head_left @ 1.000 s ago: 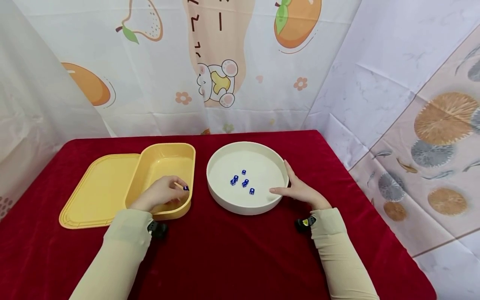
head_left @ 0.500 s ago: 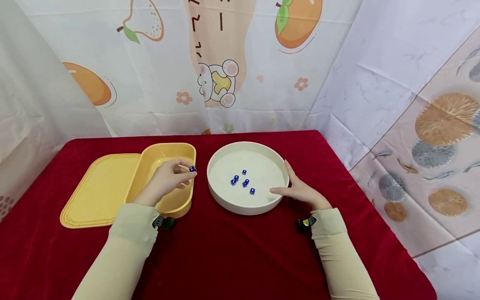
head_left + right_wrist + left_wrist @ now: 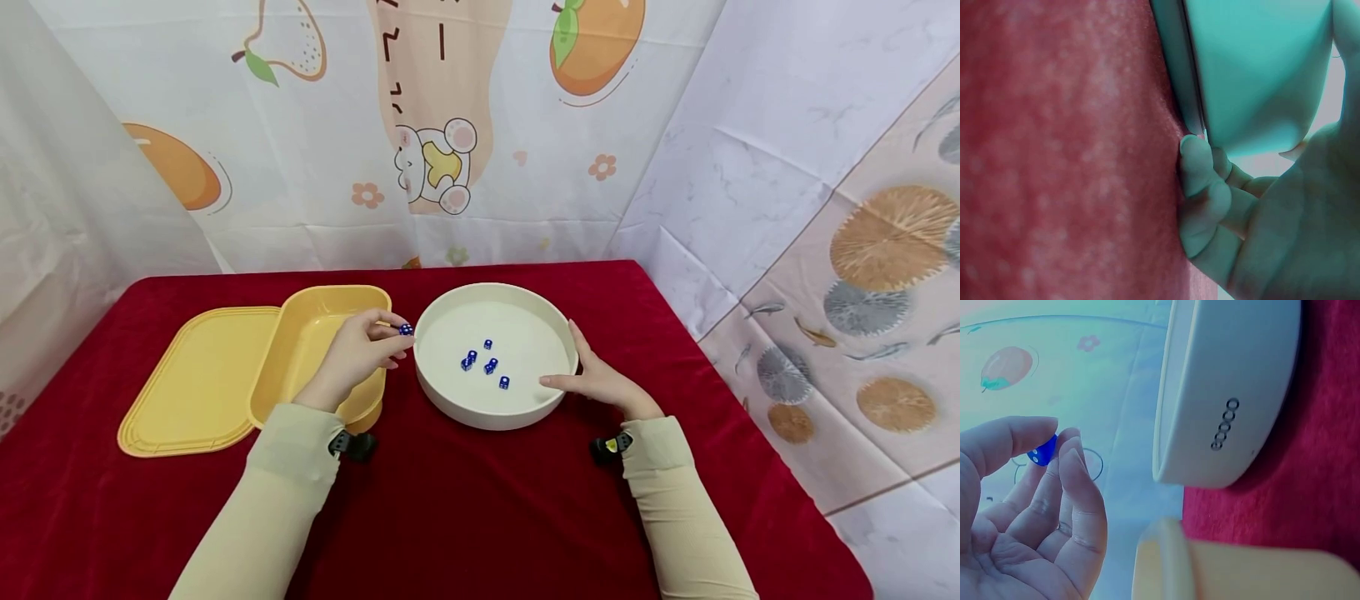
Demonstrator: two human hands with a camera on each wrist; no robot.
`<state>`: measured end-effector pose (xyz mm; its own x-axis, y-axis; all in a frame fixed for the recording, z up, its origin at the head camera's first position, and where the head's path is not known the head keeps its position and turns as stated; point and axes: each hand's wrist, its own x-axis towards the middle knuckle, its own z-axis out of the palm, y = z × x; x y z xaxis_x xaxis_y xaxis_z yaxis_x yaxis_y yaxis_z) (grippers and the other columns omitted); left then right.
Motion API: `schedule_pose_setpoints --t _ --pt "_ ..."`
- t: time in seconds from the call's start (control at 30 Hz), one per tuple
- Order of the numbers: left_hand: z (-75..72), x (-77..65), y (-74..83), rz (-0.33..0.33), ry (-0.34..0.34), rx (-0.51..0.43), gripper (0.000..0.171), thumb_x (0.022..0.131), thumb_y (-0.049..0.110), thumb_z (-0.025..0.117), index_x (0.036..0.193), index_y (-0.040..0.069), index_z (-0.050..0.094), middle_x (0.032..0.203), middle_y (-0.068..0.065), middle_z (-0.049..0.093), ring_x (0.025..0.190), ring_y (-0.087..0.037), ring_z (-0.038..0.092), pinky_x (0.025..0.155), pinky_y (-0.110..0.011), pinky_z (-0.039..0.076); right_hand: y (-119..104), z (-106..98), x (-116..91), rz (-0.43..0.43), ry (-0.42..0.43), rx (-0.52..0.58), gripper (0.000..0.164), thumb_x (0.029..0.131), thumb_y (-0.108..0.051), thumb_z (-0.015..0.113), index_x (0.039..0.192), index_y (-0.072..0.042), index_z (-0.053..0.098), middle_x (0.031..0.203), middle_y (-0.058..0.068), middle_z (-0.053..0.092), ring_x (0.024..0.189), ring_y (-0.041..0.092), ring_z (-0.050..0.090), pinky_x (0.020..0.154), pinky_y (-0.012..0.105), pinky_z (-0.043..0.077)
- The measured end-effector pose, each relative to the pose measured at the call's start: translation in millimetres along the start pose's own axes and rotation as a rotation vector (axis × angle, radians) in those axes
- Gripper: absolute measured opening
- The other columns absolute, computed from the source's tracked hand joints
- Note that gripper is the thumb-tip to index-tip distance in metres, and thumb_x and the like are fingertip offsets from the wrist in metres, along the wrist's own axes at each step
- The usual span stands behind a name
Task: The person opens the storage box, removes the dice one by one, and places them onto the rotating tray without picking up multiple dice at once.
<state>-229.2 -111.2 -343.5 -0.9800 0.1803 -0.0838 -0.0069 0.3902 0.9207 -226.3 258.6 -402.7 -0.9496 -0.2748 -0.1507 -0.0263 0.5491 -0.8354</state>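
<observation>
My left hand [image 3: 358, 350] pinches a blue die [image 3: 406, 329] with white pips between thumb and fingertips. It is beside the left rim of a round white tray [image 3: 480, 417]. In the left wrist view the die [image 3: 1043, 451] shows between the fingertips, apart from the tray wall [image 3: 1235, 381]. Several more blue dice [image 3: 491, 365] lie in the middle of the tray. At the tray's right side, my right hand [image 3: 600, 385] grips the wall, thumb over the rim and fingers outside. The right wrist view shows the fingers [image 3: 1197, 162] curled low against the tray's outside.
A yellow box [image 3: 296, 350] stands left of the tray, partly hidden by my left forearm. Its flat yellow lid [image 3: 198, 379] lies further left, against the box. A red cloth [image 3: 480, 517] covers the table, and printed curtains [image 3: 315, 167] hang behind it.
My left hand has risen out of the yellow box with the die and moved right to the tray's left rim. My right hand and the dice in the tray have not moved.
</observation>
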Motion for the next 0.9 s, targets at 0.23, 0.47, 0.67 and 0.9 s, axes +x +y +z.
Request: schedule_pose_setpoints --t 0.23,0.47,0.67,0.9 --pt "11.9 2.1 3.9 0.010 -0.005 -0.040 0.034 0.093 0.018 0.069 0.120 0.001 0.056 0.111 -0.019 0.070 0.087 -0.026 0.068 0.070 -0.024 0.057 -1 0 0 0.014 -0.001 0.011 0.118 0.084 -0.036 0.076 0.158 -0.013 -0.014 0.167 0.009 -0.007 0.154 0.030 -0.001 0.122 0.057 0.007" --pt "23.3 4.9 8.0 -0.006 -0.010 -0.055 0.034 0.093 0.018 0.069 0.122 0.004 0.057 0.109 -0.017 0.069 0.092 -0.033 0.065 0.069 -0.024 0.056 1 0 1 0.018 0.000 0.007 0.118 0.084 -0.036 0.076 0.158 -0.014 -0.013 0.167 0.009 -0.006 0.154 0.030 0.000 0.122 0.057 0.008" --pt "32.8 6.2 9.5 -0.024 -0.019 -0.037 0.035 0.093 0.023 0.070 0.122 0.007 0.059 0.114 -0.017 0.068 0.091 -0.027 0.065 0.071 -0.025 0.056 3 0 1 0.015 -0.002 -0.006 0.118 0.084 -0.036 0.076 0.158 -0.014 -0.014 0.167 0.008 -0.007 0.154 0.030 0.001 0.122 0.057 0.009" --pt "43.9 3.3 11.2 -0.013 -0.031 -0.065 0.034 0.092 0.023 0.071 0.120 0.009 0.060 0.111 -0.017 0.069 0.095 -0.035 0.064 0.068 -0.026 0.056 1 -1 1 0.004 -0.002 -0.014 0.118 0.084 -0.037 0.076 0.158 -0.014 -0.013 0.167 0.009 -0.005 0.154 0.031 0.001 0.122 0.057 0.009"
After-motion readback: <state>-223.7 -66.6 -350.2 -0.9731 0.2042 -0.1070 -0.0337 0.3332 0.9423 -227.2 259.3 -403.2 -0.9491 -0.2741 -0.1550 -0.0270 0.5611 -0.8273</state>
